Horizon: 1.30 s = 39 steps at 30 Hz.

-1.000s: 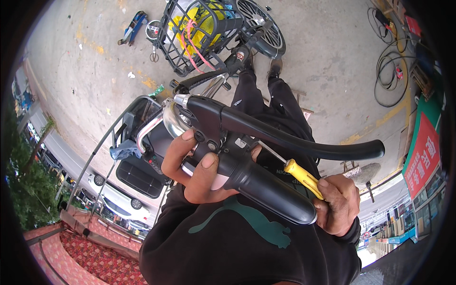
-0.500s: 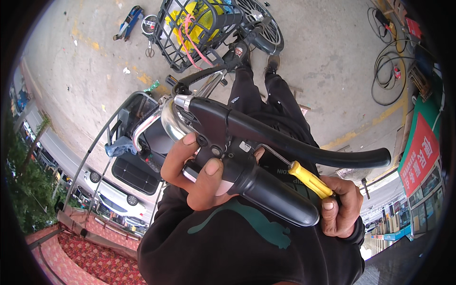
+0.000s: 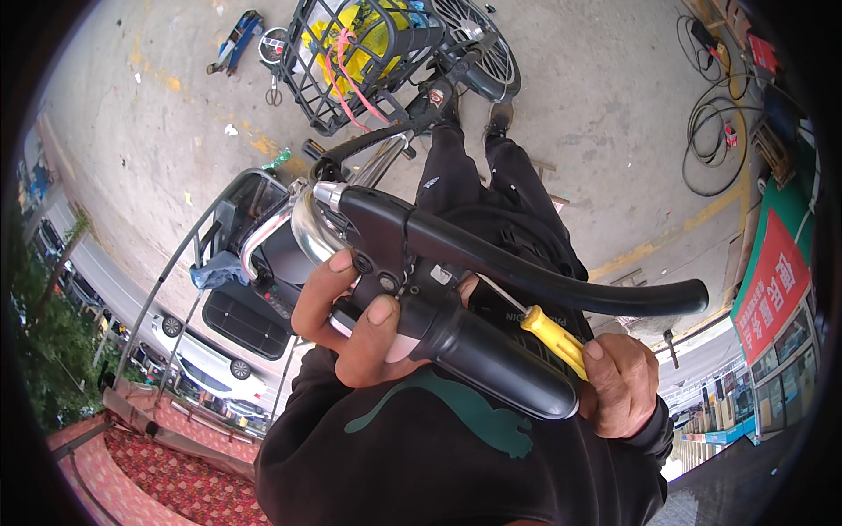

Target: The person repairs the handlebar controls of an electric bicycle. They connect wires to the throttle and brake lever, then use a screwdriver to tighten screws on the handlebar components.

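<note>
A black brake lever [image 3: 561, 280] runs out to the right from its housing [image 3: 412, 276] on a silver handlebar [image 3: 316, 228]. Below the lever lies a smooth black handlebar grip [image 3: 509, 364]. My left hand [image 3: 346, 324] is closed around the housing, two fingertips pressing its near face beside round screw heads. In my right hand [image 3: 621, 386] is a screwdriver [image 3: 554, 337], held by the end of its yellow handle. Its thin shaft passes between lever and grip toward the housing; the tip is hidden. Another fingertip shows beside the shaft.
A black basket [image 3: 307, 88] with yellow bags stands ahead, beside a spoked wheel [image 3: 482, 53]. Scissors [image 3: 274, 92] and a blue tool [image 3: 235, 42] lie on the concrete floor. Coiled cable [image 3: 702, 140] lies at right. A framed windshield [image 3: 246, 320] is at left.
My right fingers have shifted on the yellow handle, the thumb now stretched along its end. The screwdriver has moved slightly left and down. My left hand keeps its hold on the housing.
</note>
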Tool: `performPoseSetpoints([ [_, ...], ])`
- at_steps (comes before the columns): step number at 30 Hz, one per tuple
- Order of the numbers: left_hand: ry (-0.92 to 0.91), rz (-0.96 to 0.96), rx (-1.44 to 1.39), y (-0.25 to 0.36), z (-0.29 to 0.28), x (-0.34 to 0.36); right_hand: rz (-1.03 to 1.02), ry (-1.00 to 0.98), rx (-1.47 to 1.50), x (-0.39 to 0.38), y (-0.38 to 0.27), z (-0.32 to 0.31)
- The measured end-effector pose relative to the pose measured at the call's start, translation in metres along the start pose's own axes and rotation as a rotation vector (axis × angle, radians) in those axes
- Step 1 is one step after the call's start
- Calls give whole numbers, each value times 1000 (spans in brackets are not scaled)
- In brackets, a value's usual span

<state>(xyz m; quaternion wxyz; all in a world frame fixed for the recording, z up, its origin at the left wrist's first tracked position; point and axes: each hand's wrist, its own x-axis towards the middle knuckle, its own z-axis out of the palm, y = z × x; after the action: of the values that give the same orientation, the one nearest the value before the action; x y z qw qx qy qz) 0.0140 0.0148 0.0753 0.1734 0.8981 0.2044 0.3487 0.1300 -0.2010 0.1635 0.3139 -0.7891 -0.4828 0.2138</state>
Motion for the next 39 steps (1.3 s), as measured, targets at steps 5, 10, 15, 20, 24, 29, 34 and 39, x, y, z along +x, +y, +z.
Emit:
performPoseSetpoints([
  [5, -2, 20, 30, -1, 0, -4, 26, -3, -100, -2, 3, 6],
  [10, -30, 34, 61, -2, -3, -6, 301, -29, 286, -6, -2, 6],
  [15, 18, -19, 21, 2, 4, -2, 1123, -281, 1222, 6, -4, -16],
  [20, 57, -62, 23, 6, 6, 0, 696, -38, 814, -10, -16, 4],
  [24, 56, -47, 31, 6, 6, -2, 202, -5, 280, -13, 4, 6],
  [29, -1, 14, 16, -3, 0, 0, -45, 36, -209, -6, 3, 14],
  [34, -1, 7, 33, -4, -2, -9, -14, -29, -34, -7, 5, 12],
  [39, -69, -68, -109, 5, -11, 0, 57, -40, 107, -1, 4, 7],
])
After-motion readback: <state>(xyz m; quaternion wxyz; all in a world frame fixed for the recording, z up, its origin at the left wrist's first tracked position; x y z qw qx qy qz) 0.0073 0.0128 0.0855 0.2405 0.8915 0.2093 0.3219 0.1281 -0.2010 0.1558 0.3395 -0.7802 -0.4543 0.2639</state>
